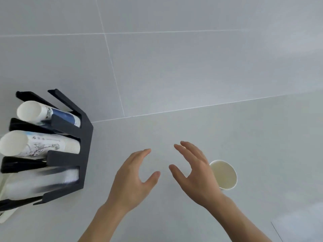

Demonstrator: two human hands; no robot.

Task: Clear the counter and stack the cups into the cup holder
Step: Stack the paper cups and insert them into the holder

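A white paper cup (225, 173) stands upright on the pale counter, right behind my right hand (194, 173), partly hidden by it. My right hand is open with fingers spread and holds nothing. My left hand (134, 179) is open too, palm facing the right hand, empty. At the left stands a black cup holder (82, 137) with three slots. The top slot holds a stack of blue-printed cups (43, 114), the middle a stack of white printed cups (35, 145), the bottom a blurred stack of clear cups (43, 182).
The pale grey counter (174, 215) meets a grey tiled wall (174, 58) behind. A white object (5, 217) pokes out under the holder at the left edge.
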